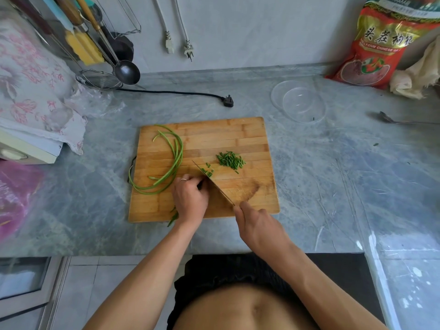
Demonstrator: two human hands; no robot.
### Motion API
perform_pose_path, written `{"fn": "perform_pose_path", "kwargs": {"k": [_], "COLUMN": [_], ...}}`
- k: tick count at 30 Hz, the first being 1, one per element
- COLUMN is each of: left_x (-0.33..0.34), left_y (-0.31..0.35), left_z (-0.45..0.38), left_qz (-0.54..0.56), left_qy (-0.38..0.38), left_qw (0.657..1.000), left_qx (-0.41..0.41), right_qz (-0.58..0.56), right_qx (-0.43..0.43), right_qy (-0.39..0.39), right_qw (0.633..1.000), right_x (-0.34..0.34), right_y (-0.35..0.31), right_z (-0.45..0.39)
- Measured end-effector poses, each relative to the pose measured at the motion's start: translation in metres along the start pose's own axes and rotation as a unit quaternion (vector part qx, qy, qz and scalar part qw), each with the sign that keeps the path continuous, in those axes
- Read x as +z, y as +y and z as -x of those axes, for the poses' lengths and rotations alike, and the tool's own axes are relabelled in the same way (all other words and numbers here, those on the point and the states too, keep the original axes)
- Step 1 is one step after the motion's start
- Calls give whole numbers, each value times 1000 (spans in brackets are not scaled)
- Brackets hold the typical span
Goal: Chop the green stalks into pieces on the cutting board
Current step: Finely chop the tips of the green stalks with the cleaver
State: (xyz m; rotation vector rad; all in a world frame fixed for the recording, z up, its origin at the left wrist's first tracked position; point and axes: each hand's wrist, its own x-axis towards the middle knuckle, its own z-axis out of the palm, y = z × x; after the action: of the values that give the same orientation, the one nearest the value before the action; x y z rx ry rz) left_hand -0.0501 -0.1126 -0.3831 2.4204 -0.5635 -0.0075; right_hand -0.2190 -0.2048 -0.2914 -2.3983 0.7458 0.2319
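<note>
head view looks down on a wooden cutting board point(214, 136) lying on a grey marble counter point(321, 186). left hand point(190, 198), a ring on one finger, sits curled at the board's 6 o'clock edge, its fingers bunched down on a bundle of green stalks whose ends point(173, 217) poke out under the wrist at 7 o'clock. right hand point(257, 227) has its fingers wrapped around the handle of a knife point(214, 184), the blade running toward 11 o'clock, edge down just beside the left fingertips. a few cut bits point(207, 171) lie against the blade; a pile of chopped pieces point(230, 160) sits at the board's centre right. long uncut stalks point(173, 160) curve along the board's 9 o'clock side. clear bowls point(298, 101) rest at 1 o'clock, a black plug point(228, 101) at 12.
</note>
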Motion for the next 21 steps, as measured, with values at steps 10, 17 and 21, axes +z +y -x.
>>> {"fn": "perform_pose_path", "kwargs": {"k": [10, 17, 21], "left_x": [-4, -2, -4], "left_y": [5, -1, -3], "left_z": [1, 1, 4], "left_qz": [2, 14, -6], "left_qy": [-8, -10, 3], "left_qw": [1000, 1000, 999], "left_qx": [3, 10, 34], "right_qz": [-74, -115, -143], "right_qx": [-2, 11, -21], "right_qy": [12, 35, 29], "right_qw": [997, 993, 989], "right_x": [-1, -10, -10], "right_y": [1, 4, -8], "right_z": [-16, -24, -28]}}
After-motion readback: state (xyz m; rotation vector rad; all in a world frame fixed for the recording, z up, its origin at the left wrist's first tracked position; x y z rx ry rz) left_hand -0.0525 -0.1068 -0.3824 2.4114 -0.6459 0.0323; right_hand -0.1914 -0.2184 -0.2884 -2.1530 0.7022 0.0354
